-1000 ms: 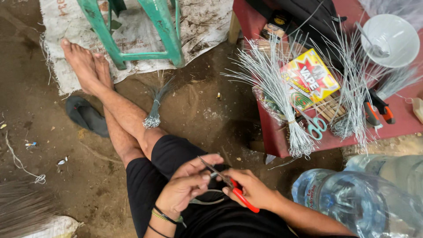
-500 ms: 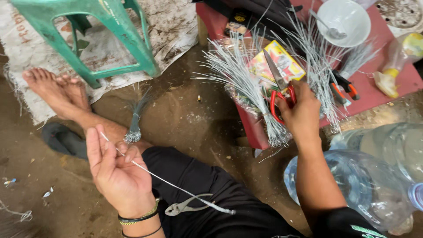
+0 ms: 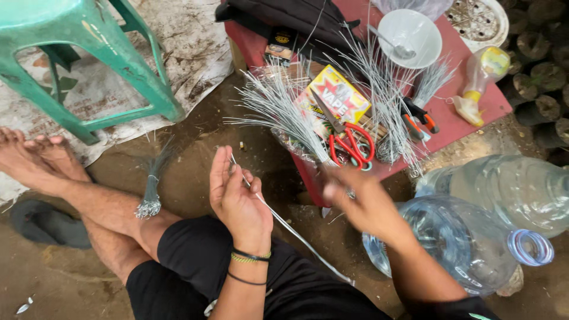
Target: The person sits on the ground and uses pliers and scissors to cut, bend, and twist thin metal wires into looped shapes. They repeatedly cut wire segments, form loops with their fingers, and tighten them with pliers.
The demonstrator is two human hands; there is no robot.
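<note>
Left hand (image 3: 240, 198) fingers pinch a long wire (image 3: 296, 234) running down-right from them; right hand (image 3: 361, 198), blurred, grip unclear, sits just below the red-handled scissors (image 3: 349, 142).

Your left hand (image 3: 237, 198) sits at centre with a wire (image 3: 284, 222) running from it toward five o'clock. Your right hand (image 3: 361, 201) lies at three o'clock of it, scissors (image 3: 349, 142) on the low table (image 3: 474, 101) at one o'clock, plastic stool (image 3: 77, 65) at ten, water jugs (image 3: 474, 237) right.
</note>
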